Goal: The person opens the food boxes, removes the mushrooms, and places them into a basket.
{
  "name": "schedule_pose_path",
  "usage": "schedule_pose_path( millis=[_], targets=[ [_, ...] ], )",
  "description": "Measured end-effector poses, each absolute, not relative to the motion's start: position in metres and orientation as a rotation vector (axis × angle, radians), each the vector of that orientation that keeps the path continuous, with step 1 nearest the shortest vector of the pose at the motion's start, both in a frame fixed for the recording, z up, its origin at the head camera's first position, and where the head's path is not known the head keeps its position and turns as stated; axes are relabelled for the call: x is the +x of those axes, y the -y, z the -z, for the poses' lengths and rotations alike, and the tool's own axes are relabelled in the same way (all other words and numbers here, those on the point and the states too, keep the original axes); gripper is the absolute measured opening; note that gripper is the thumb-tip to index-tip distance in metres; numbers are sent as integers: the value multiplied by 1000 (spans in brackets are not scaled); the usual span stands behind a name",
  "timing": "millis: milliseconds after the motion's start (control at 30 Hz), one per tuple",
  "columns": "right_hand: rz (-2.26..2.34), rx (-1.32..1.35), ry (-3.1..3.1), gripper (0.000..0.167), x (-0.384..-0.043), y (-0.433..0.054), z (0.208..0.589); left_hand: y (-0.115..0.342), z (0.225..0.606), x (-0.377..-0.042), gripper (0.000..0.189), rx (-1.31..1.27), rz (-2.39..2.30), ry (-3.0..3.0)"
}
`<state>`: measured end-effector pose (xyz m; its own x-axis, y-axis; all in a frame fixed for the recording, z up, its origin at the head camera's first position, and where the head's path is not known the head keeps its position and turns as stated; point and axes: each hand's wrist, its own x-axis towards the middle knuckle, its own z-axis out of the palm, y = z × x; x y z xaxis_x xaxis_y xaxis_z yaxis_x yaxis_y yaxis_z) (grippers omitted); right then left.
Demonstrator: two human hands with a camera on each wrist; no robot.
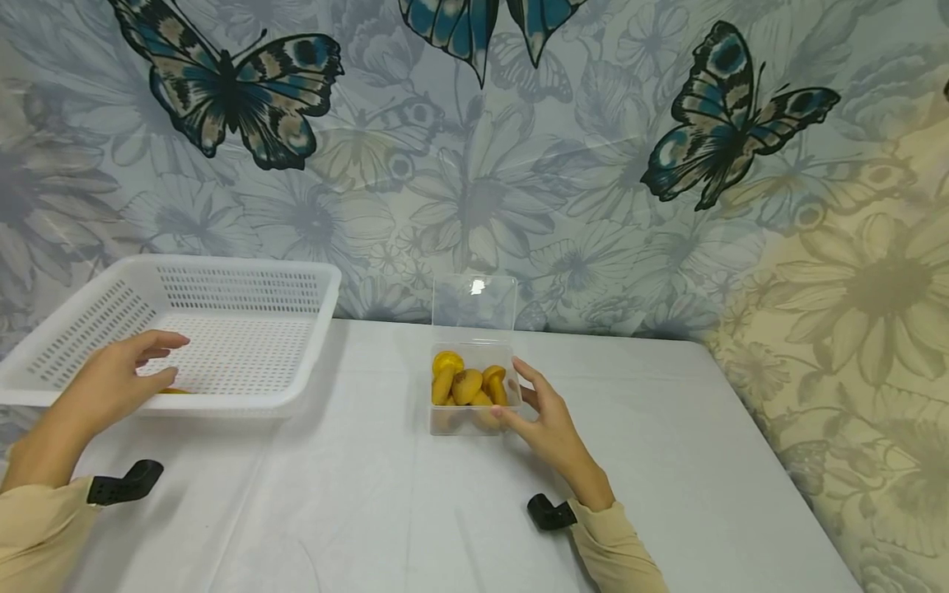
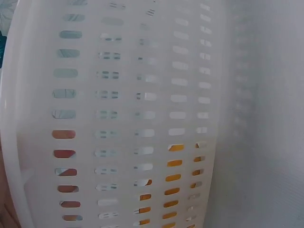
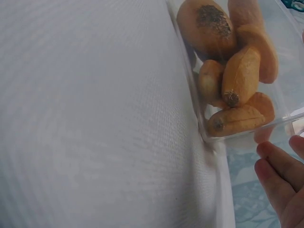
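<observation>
1. Closest to you, each sleeve (image 1: 44, 531) ends in a black mount (image 1: 550, 512) above the table (image 1: 415, 511).
2. Your right hand (image 1: 547, 422) rests at the right end of the box (image 1: 463, 422), thumb by its near wall; thumb and fingers are spread apart rather than clamped, probably just to steady it.
3. Your left hand (image 1: 119, 375) reaches over the near edge of the basket (image 1: 315, 338), thumb and fingers apart with nothing between them.
4. Inside that near edge lies an orange piece (image 1: 174, 390), seen also through the slots; it seems the reason your hand hangs there.
5. The basket fills the table's far left corner, likely for your left arm's convenience.
6. The box sits near the table's far edge, holding yellow mushrooms (image 1: 467, 385).
7. Its clear lid (image 1: 474, 303) stands raised behind, leaving them reachable from above.
</observation>
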<state>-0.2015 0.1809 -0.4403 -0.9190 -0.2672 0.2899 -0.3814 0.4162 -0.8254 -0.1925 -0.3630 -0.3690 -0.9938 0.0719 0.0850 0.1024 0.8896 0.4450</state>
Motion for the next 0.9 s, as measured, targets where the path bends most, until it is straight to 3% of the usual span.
schedule_pose_path(
  millis=[400, 900],
  targets=[
    [-1536, 590, 2549, 79, -201, -181, 440, 344, 363, -187, 43, -196, 790, 2865],
    [-1492, 614, 2553, 81, -201, -181, 438, 290, 343, -180, 39, -366, 892, 2772]
  ],
)
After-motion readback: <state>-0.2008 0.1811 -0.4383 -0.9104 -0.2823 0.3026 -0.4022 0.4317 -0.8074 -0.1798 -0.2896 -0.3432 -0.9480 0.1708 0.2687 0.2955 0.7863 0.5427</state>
